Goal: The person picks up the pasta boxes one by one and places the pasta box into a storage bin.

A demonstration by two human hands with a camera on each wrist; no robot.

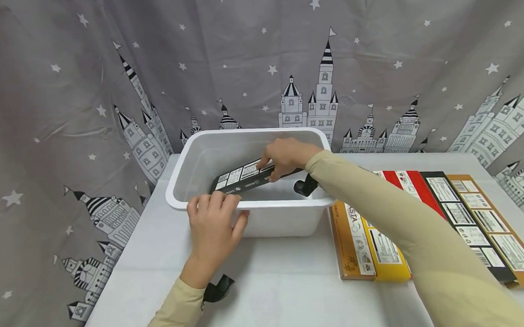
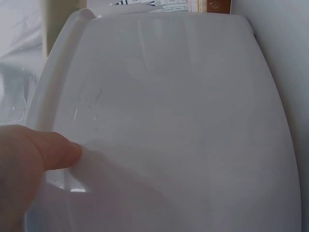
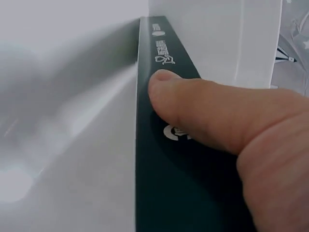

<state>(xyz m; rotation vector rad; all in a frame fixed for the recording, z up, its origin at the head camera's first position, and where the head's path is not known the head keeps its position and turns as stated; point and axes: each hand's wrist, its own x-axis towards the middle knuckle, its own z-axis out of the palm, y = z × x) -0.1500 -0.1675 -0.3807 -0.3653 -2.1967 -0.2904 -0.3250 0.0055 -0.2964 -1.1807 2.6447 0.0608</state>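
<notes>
A white plastic bin [image 1: 285, 203] stands on the table. Over its front rim my left hand [image 1: 214, 229] is hooked, fingers on top and thumb against the outer wall; the left wrist view shows that thumb on the bin's side [image 2: 169, 106]. Inside the bin, my right hand [image 1: 288, 155] grips a flat black box [image 1: 241, 184] with white label panels. The box lies slantwise in the bin. In the right wrist view, the right thumb [image 3: 193, 104] presses on the narrow printed side of the black box [image 3: 164, 188]; the other fingers are hidden there.
Right of the bin lie an orange pasta box [image 1: 355, 252], a yellow box [image 1: 386, 255], a red box [image 1: 426, 193], another black box [image 1: 462, 218] and a brown-orange box [image 1: 506, 221], side by side. My right sleeve partly covers them. A grey castle-print curtain [image 1: 248, 52] hangs behind the table.
</notes>
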